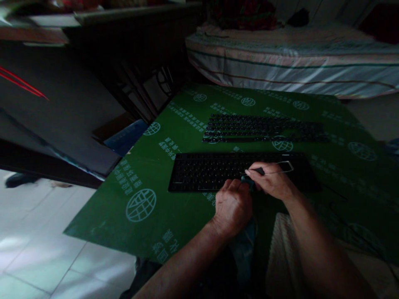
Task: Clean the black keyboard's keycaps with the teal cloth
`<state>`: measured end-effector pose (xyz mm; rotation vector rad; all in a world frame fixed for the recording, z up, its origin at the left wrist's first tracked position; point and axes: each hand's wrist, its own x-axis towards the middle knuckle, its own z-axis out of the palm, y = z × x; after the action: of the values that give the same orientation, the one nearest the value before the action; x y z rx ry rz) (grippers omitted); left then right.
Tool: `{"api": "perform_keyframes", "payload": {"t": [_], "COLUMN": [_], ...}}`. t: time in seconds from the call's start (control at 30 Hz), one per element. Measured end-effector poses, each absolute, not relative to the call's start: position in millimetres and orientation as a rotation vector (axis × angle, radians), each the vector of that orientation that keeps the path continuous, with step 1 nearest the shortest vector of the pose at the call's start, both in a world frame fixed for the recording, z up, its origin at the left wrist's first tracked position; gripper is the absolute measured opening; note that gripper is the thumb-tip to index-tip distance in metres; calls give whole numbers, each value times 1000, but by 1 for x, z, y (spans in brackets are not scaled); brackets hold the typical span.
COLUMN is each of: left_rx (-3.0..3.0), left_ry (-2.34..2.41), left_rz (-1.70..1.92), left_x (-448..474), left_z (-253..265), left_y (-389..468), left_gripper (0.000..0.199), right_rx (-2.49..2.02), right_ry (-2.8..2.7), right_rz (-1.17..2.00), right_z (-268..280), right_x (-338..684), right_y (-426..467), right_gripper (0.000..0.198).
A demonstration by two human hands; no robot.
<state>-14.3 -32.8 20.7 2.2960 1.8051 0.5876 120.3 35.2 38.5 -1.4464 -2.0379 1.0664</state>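
Observation:
A black keyboard (199,173) lies across the green board in front of me. Over its right half, my right hand (270,179) pinches a wire keycap puller (285,167), its metal loop pointing away to the right. Something small and dark sits at the right fingertips, too dim to name. My left hand (233,203) is closed in a fist at the keyboard's near edge, around a teal cloth (246,245) that hangs down below it. Both hands nearly meet at the cloth's upper end. Beyond the keyboard, black keycaps (240,128) lie in rows.
The green printed board (183,211) serves as the work surface. A cable (355,230) runs along its right side. A light cloth (280,245) lies by my right forearm. A bed (289,62) stands behind, a dark cabinet (59,104) at left, with a blue object (126,137) beside the board.

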Motion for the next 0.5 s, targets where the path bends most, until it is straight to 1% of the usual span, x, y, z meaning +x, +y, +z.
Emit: {"api": "perform_keyframes", "payload": {"t": [0.23, 0.5], "left_rx": [2295, 2262], "left_ry": [1786, 1787], "left_rz": [542, 569], "left_x": [-16, -27], "left_z": [17, 23], "left_y": [-40, -45], "left_gripper": [8, 11], "right_rx": [-1382, -1372], "right_ry": [-2099, -2091], "right_rz": [1098, 1160], "right_z": [42, 45], "right_x": [123, 115], "right_y": [34, 31], "right_gripper": [25, 24]}}
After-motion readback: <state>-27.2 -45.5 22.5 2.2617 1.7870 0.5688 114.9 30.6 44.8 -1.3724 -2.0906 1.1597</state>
